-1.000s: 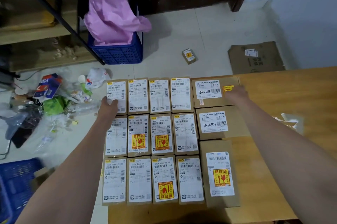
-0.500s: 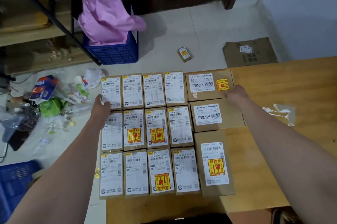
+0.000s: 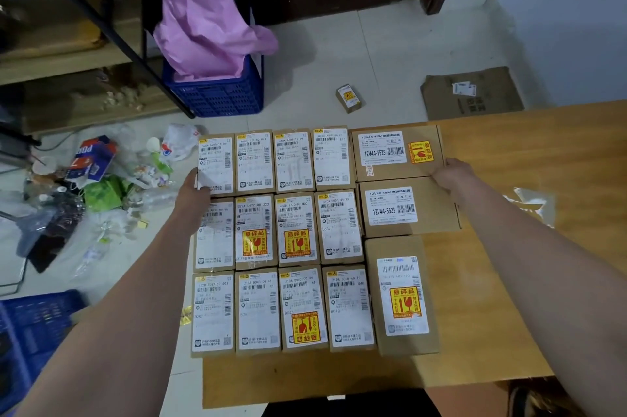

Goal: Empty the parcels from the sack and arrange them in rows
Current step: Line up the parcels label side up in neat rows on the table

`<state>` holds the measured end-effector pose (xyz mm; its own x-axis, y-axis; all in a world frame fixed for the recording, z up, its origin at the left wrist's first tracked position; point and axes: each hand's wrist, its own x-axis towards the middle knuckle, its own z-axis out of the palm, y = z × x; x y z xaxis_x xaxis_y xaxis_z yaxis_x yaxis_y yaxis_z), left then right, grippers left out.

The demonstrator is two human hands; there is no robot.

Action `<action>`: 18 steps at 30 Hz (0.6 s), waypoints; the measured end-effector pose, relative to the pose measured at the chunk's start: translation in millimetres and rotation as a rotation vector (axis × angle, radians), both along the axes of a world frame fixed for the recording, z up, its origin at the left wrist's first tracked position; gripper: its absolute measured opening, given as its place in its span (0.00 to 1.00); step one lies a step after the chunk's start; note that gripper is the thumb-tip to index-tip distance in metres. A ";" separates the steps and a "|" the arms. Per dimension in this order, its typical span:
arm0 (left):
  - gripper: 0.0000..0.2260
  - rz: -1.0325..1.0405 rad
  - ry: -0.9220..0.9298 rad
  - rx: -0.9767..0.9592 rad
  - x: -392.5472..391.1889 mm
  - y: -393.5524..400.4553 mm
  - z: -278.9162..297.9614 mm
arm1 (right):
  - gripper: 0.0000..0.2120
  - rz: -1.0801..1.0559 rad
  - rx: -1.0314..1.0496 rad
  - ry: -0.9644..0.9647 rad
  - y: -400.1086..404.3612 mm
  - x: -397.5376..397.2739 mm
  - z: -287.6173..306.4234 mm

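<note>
Fifteen parcels (image 3: 298, 230) lie flat on the wooden desk (image 3: 529, 151), packed edge to edge in three rows. Each row has four narrow boxes standing lengthwise with white shipping labels up, and one wider box at its right end. Several carry yellow-and-red fragile stickers.

The left hand (image 3: 195, 190) rests against the left edge of the block, at the seam between the far-left box (image 3: 215, 162) and the one just nearer. Its grip looks released, with the fingers laid along the box side, though the fingertips are partly hidden behind the cardboard.

The right hand (image 3: 453, 175) is at the right side of the block, touching the near right corner of the far wide box (image 3: 397, 153), where that box meets the middle wide box (image 3: 409, 207). Its fingers are bent over the edge; whether they actually clasp the box cannot be told.

On the floor beyond the desk lies one small box (image 3: 348, 98) by itself, and a flattened piece of cardboard (image 3: 473, 95) to its right. A blue crate (image 3: 217, 94) lined with a pink bag (image 3: 207, 26) stands at far left of the desk. A heap of rubbish (image 3: 95, 185) covers the floor on the left, and another blue basket (image 3: 30, 331) shows at the near left corner.
</note>
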<state>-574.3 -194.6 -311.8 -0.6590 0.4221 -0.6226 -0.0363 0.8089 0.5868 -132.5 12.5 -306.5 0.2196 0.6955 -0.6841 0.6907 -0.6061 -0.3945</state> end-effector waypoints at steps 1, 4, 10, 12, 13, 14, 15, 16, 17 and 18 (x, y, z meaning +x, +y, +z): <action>0.27 0.010 -0.013 0.011 1.3 0.4 0.6 | 0.23 0.002 0.003 0.001 -1.3 -0.4 1.2; 0.25 0.004 -0.022 0.011 8.3 -2.3 5.7 | 0.28 0.013 0.001 -0.082 -7.1 -3.0 0.4; 0.27 0.084 -0.056 -0.079 9.8 -48.4 1.7 | 0.34 -0.119 0.038 -0.235 -55.2 -5.4 2.5; 0.27 0.059 -0.047 -0.122 13.5 -64.1 0.1 | 0.33 -0.170 -0.007 -0.215 -68.1 -2.1 6.5; 0.25 0.045 -0.034 -0.136 18.9 -69.4 5.8 | 0.34 -0.179 -0.027 -0.209 -73.8 -0.5 10.0; 0.23 0.037 -0.024 -0.140 25.8 -73.1 13.0 | 0.36 -0.173 -0.037 -0.215 -79.4 1.4 11.8; 0.21 0.034 -0.022 -0.133 32.4 -76.0 18.8 | 0.37 -0.156 -0.031 -0.233 -86.7 1.9 15.2; 0.20 0.029 -0.022 -0.123 39.0 -79.2 23.4 | 0.37 -0.145 -0.006 -0.252 -94.8 2.3 16.4; 0.20 0.017 -0.016 -0.114 44.7 -81.8 25.3 | 0.34 -0.133 0.030 -0.264 -103.5 1.5 18.3; 0.20 0.009 0.000 -0.106 49.5 -85.0 26.0 | 0.32 -0.112 0.059 -0.270 -111.5 -0.2 19.5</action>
<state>-524.8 -279.6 -285.9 -0.6624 0.3482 -0.6633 -0.0437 0.8660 0.4982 -132.8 -99.1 -287.0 0.4663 0.6934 -0.5493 0.7054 -0.6662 -0.2421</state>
